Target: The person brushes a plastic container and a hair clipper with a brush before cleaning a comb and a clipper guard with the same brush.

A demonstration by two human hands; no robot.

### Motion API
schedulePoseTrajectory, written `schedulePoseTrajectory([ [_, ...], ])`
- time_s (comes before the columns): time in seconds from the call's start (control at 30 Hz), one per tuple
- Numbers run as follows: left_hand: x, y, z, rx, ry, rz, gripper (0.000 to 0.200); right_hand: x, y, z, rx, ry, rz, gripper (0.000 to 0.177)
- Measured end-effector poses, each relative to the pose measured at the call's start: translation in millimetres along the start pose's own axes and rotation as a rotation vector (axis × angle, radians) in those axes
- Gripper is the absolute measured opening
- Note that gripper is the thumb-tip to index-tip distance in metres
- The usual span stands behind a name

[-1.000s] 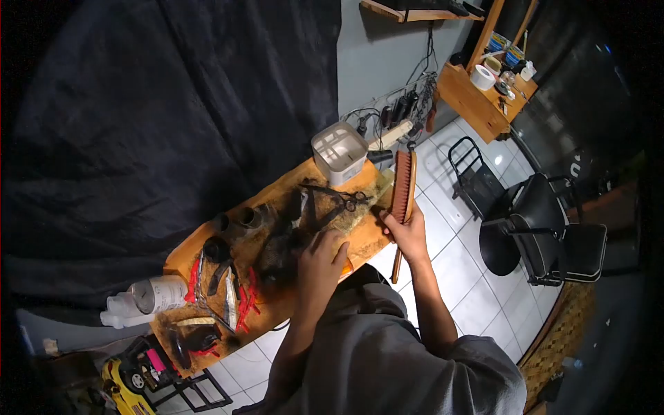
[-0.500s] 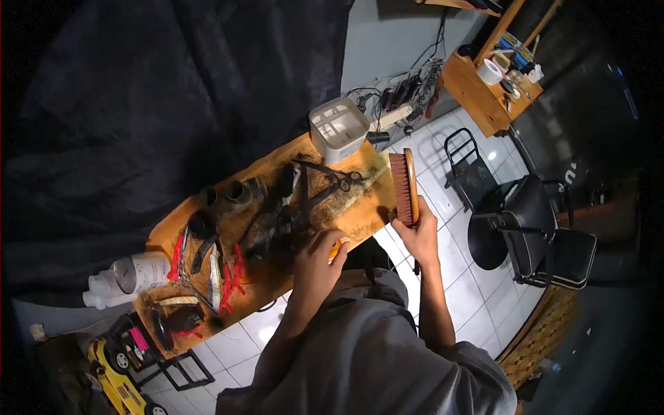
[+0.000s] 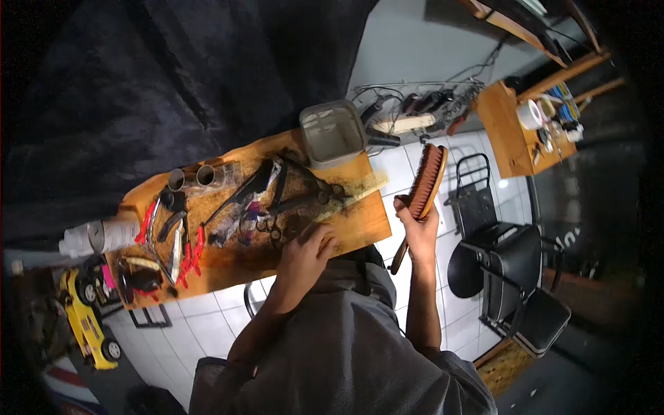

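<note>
My right hand is closed around the wooden handle of a brush with reddish-brown bristles, held up past the table's right end. The bristles face left and the handle's tip points down below my hand. My left hand is over the near edge of the wooden table, palm down, fingers loosely bent and apart, with nothing seen in them. Dark hair clippings lie on the wood ahead of it. Close by are scissors, a yellowish comb and several dark combs or tools, partly blurred.
A translucent plastic tub stands at the table's back right. Metal cups, red-handled tools and bottles are at the left. Cabled clippers hang by the wall. A black chair stands right; a yellow toy car is left.
The view has turned, so the table appears more level. My right hand has tilted the brush over to the right. My left hand stays near the table's edge, its fingers shifted slightly.
</note>
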State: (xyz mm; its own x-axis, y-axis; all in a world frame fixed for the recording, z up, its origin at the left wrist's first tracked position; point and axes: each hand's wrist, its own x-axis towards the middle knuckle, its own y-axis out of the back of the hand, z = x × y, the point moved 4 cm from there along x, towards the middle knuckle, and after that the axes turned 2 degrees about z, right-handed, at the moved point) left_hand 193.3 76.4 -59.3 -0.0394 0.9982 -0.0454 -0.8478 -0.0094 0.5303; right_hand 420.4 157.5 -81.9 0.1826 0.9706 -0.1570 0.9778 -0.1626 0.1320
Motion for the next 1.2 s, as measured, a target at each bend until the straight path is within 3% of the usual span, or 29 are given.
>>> schedulePoseTrajectory([
  [0.1, -4.0, 5.3, 14.8, 0.232, 0.161, 0.033, 0.023, 22.6, -2.0, 4.3, -0.017, -0.015, -0.092, 0.017],
  [0.23, -13.0, 9.9, 7.5, 0.298, 0.194, 0.329, 0.026, 50.4, -14.9, 15.3, 0.032, -0.024, -0.203, 0.02],
  [0.4, -16.6, 4.2, -0.6, 0.27, 0.269, 0.465, 0.026, 72.6, -27.7, 20.9, 0.106, -0.067, -0.281, 0.023],
  [0.57, -18.9, -4.5, 13.5, 0.204, 0.386, 0.489, 0.035, 82.6, -30.1, 24.2, 0.117, -0.196, -0.386, 0.025],
  [0.67, -17.1, -6.2, 26.2, 0.206, 0.349, 0.559, 0.031, 86.3, -27.1, 33.7, 0.155, -0.226, -0.451, 0.023],
  [0.77, -19.4, -9.7, 37.1, 0.101, 0.465, 0.517, 0.034, 84.8, -19.3, 31.6, 0.198, -0.264, -0.483, 0.021],
  [0.9, -24.8, -16.4, 47.5, 0.107, 0.471, 0.611, 0.023, 80.8, -5.3, 29.8, 0.219, -0.304, -0.433, 0.02],
  [1.0, -30.2, -11.9, 57.6, 0.039, 0.589, 0.634, 0.017, 76.2, 2.6, 16.7, 0.26, -0.293, -0.377, 0.021],
  [1.1, -40.6, -10.1, 54.8, 0.007, 0.56, 0.605, 0.014, 74.9, 7.4, 6.7, 0.264, -0.266, -0.398, 0.021],
  [1.13, -42.0, -10.7, 54.1, -0.065, 0.666, 0.525, 0.014, 74.4, 7.9, 4.7, 0.269, -0.258, -0.41, 0.021],
  [1.2, -42.6, -17.9, 52.5, -0.179, 0.561, 0.469, 0.015, 72.6, 8.0, 2.1, 0.264, -0.26, -0.394, 0.021],
])
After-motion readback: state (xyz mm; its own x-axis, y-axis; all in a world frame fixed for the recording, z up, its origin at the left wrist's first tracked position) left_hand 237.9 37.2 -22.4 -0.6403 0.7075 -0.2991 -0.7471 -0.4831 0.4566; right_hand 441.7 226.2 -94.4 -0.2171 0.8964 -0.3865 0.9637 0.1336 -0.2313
